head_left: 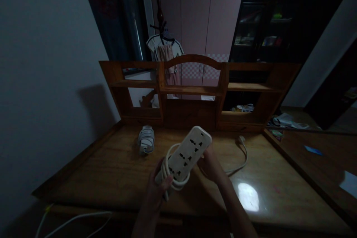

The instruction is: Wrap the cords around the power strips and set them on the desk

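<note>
A white power strip (190, 152) is held up over the wooden desk (117, 171), its sockets facing me. My left hand (157, 189) grips its near end, fingers closed over loops of its white cord (170, 163) wound round the strip. My right hand (210, 163) holds the strip's right side from below. The loose part of the cord trails right across the desk to its plug (241, 140). A second coiled white cable bundle (146, 139) lies on the desk at the back left.
A wooden shelf unit (195, 89) stands along the desk's back edge, with small items in its right cubby. A pink wardrobe and hanging clothes are behind it. Papers lie on the dark surface (320, 156) to the right. A white cable (78, 219) hangs below the desk's front left.
</note>
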A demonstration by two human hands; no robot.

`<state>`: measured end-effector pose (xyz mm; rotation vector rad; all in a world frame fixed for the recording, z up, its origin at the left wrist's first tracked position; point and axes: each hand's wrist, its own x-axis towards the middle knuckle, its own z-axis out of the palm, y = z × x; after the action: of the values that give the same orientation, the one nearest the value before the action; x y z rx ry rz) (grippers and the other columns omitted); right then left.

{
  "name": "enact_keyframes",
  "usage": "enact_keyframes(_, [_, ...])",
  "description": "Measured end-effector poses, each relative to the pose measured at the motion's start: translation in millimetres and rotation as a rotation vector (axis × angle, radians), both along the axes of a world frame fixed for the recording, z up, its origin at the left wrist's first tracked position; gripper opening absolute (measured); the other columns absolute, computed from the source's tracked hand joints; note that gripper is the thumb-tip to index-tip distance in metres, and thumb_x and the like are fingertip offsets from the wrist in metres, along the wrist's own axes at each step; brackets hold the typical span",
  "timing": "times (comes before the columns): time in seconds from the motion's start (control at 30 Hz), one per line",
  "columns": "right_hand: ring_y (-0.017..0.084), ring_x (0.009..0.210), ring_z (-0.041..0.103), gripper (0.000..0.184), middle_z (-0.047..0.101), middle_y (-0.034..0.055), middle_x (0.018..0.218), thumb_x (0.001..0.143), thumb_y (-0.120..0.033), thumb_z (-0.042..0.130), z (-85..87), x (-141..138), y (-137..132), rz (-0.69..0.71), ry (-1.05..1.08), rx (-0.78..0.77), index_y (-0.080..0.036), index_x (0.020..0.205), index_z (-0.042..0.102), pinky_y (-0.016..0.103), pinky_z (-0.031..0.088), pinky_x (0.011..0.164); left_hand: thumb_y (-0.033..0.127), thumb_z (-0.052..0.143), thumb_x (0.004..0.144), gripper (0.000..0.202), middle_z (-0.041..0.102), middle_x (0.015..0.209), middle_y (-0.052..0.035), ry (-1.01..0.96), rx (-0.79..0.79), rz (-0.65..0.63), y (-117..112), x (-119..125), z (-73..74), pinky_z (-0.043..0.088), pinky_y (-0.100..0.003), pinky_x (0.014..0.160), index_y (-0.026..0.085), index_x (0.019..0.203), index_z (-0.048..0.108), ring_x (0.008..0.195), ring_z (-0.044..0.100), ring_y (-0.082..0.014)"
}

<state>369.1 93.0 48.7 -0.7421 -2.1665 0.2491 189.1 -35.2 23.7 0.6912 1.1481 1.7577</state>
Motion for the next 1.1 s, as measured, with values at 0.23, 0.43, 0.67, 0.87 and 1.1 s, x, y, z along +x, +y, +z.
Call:
enact_keyframes(0.23, [0.024,0.084,0.054,0.015,0.059,0.0066,0.09,0.098,-0.016,0.046,-34.2,-2.8,-48.1,-0.16,-0.074,-0.052,-0.021,0.099,0.06,0.035,0.042,0.072,0.04,0.076,0.073,0.07,0.07,0.108,-0.0114,-0.007,0.013,0.025,18.1,13.6,-2.8,0.057,-0.029,0.061,0.018,0.134,0.05,0.075,0.069,-0.021])
enact_keyframes(0.43, [0.024,0.083,0.056,0.019,0.059,0.005,0.089,0.093,-0.007,0.048,-63.1,9.7,-65.9,-0.22,-0.166,-0.1,-0.021,0.099,0.059,0.034,0.041,0.074,0.043,0.071,0.078,0.063,0.066,0.121,-0.0149,0.063,-0.094,0.019,20.4,23.6,-15.2,0.056,-0.031,0.079,0.013,0.129,0.051,0.101,0.067,-0.0265])
enact_keyframes(0.67, [0.024,0.077,0.055,0.017,0.058,0.0058,0.084,0.094,-0.009,0.044,-63.2,29.7,-66.7,-0.212,-0.204,-0.049,-0.02,0.091,0.056,0.034,0.041,0.069,0.043,0.073,0.073,0.052,0.071,0.111,-0.0119,0.296,-0.169,0.014,22.3,26.5,-18.5,0.055,-0.029,0.08,0.015,0.116,0.06,0.099,0.069,-0.0257])
enact_keyframes(0.87, [0.025,0.074,0.056,0.021,0.059,0.0068,0.082,0.084,-0.003,0.044,-52.3,30.4,-84.3,-0.223,-0.36,-0.05,-0.02,0.086,0.056,0.035,0.041,0.065,0.043,0.073,0.073,0.051,0.072,0.109,-0.0105,0.338,-0.169,0.01,24.6,31.9,-25.6,0.055,-0.029,0.079,0.015,0.114,0.06,0.097,0.069,-0.025])
enact_keyframes(1.1, [0.025,0.071,0.054,0.016,0.059,0.0056,0.078,0.08,-0.009,0.046,-30.4,44.2,-99.8,-0.154,-0.318,0.051,-0.022,0.082,0.054,0.039,0.039,0.067,0.044,0.069,0.078,0.049,0.069,0.11,-0.0112,0.512,-0.215,0.024,23.1,42.0,-30.5,0.054,-0.033,0.081,0.016,0.116,0.054,0.098,0.067,-0.0252])
